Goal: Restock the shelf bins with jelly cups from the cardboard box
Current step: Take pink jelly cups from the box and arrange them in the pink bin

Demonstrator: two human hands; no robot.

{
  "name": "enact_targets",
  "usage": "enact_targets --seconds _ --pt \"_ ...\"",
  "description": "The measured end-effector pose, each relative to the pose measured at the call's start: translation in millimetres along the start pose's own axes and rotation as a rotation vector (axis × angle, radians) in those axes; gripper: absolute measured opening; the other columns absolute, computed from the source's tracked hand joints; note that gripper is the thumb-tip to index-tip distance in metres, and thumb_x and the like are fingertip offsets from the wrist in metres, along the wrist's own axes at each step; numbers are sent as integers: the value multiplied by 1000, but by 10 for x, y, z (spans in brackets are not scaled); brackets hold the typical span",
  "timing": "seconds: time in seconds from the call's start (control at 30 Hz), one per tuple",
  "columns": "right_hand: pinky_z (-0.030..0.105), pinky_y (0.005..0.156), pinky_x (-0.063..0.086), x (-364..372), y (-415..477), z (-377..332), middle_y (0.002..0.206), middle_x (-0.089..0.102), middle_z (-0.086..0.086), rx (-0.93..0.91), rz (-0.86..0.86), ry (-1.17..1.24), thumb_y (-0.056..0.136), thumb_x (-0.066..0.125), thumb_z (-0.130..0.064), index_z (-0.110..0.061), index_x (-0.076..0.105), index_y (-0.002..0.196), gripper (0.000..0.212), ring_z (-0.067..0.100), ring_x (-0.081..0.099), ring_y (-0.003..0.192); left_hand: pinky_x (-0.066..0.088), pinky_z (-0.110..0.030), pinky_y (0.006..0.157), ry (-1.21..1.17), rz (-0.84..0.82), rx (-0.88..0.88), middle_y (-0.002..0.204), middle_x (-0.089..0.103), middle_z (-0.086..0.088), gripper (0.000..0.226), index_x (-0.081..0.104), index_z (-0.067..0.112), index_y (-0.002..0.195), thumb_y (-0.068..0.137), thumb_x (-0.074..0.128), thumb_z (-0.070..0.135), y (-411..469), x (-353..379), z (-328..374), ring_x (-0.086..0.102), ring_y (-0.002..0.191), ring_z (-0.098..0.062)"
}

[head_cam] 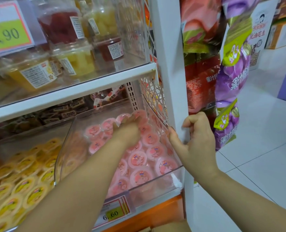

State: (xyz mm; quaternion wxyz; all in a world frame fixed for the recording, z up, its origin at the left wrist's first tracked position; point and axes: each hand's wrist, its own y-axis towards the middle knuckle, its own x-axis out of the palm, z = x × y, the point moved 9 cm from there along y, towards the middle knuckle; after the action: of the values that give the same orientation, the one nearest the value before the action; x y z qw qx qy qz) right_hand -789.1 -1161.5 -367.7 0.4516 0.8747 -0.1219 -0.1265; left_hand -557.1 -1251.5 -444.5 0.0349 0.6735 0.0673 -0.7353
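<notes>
A clear plastic bin (175,171) on the lower shelf holds several pink jelly cups (139,178). My left hand (127,129) reaches deep into that bin, its fingers lying on the pink cups at the back; the fingertips are blurred, so any hold on a cup is unclear. My right hand (194,138) sits at the bin's right wall by the white shelf post (172,81), thumb against the clear wall and fingers curled with nothing visible in them. To the left, another clear bin holds several yellow jelly cups (30,185). At the bottom edge a bit of the cardboard box (149,229) shows.
The upper shelf carries fruit jars (75,61) behind a price tag (8,34). Dark wrapped sweets (68,109) lie behind the bins. Purple and red snack bags (231,77) hang right of the post. A 6.60 price tag (113,213) is on the shelf front. White tiled floor (264,148) lies to the right.
</notes>
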Motion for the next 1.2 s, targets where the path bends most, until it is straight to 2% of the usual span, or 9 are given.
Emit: enact_targets --seconds 0.13,0.33,0.43,0.57,0.7,0.8,1.03,1.1,1.2 --pt "16 56 31 -4 4 -31 80 38 -2 -2 -12 -13 78 60 -31 -21 37 85 26 1 30 67 6 -56 115 -66 -39 66 159 -11 5 66 -4 31 150 97 33 16 34 11 109 -3 147 -21" --pt "25 52 36 -83 41 -231 79 43 -3 -115 -3 -122 82 61 -30 -20 42 85 22 7 37 66 14 -53 116 -101 -40 72 160 1 -2 62 4 27 151 98 34 18 -191 -146 92 5 147 -23" --pt "34 51 40 -58 13 -587 74 51 2 -298 -33 -125 88 59 -28 -19 47 84 16 21 46 61 20 -49 115 -82 -16 81 156 22 -4 54 23 22 149 98 37 14 -491 -323 52 25 141 -22" --pt "28 58 36 279 -142 -918 67 53 -5 -424 -314 -142 86 57 -24 -16 61 78 12 14 48 62 30 -42 110 35 72 149 143 46 2 43 46 31 138 97 40 17 -1088 -594 -70 42 131 -19" --pt "33 66 51 752 -369 -847 83 65 -9 -216 -804 -292 88 54 -26 -25 65 94 13 17 61 80 19 -39 107 170 71 116 127 59 14 30 56 39 123 96 44 34 -1568 -794 -271 49 121 -10" --pt "30 76 50 912 -510 -832 100 68 -7 -74 -980 -301 92 50 -23 -26 62 113 25 13 60 94 16 -41 108 285 4 131 119 63 12 30 56 37 123 96 45 41 -1697 -759 -272 51 118 -11" --pt "28 89 48 1175 -682 -774 120 64 0 118 -1112 -229 91 51 -17 -19 52 133 42 17 59 106 41 -32 93 262 41 89 118 65 3 29 59 33 120 91 56 33 -1680 -725 -268 57 111 -20" --pt "24 81 48 1206 -685 -714 113 66 3 199 -1124 -176 91 53 -16 -17 50 133 43 16 61 97 45 -28 83 126 85 47 113 66 3 24 64 29 111 90 54 23 -1657 -815 -291 60 103 -19" --pt "23 64 48 1183 -583 -582 94 70 11 435 -1048 40 90 59 -14 -18 53 121 32 19 63 74 38 -20 69 -133 154 -13 91 65 5 18 65 24 91 89 51 14 -1580 -957 -286 57 84 -13"
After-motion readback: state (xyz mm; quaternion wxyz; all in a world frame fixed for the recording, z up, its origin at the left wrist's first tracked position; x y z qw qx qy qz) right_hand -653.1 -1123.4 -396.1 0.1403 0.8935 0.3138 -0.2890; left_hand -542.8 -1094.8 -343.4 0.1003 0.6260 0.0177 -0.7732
